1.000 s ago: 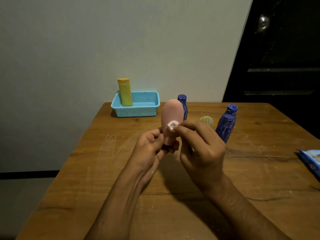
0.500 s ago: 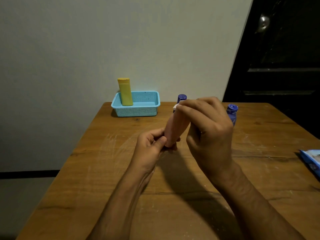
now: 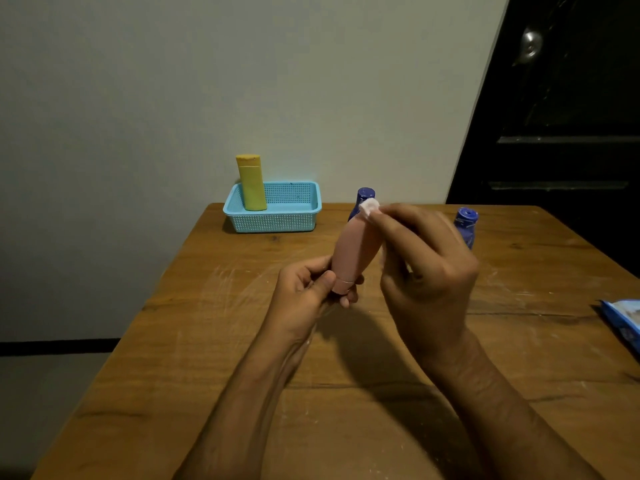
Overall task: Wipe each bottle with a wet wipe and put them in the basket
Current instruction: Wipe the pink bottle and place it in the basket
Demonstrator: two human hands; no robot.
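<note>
The wet wipe (image 3: 369,206), pinched in the right hand (image 3: 429,268), is now being worked at the top of the pink bottle (image 3: 356,251), having been drawn up from mid-body while the left hand (image 3: 308,289) stays clamped on its cap end, so wiping is nearing completion.

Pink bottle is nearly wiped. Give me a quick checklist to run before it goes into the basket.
1. Left hand grips the pink bottle by its cap end: ok.
2. Right hand pinches the wet wipe at the bottle's far end: ok.
3. Whole bottle wiped: cannot tell.
4. Basket has free space beside the yellow bottle: ok.
5. Path past the blue bottles to the basket: cannot tell.
</note>
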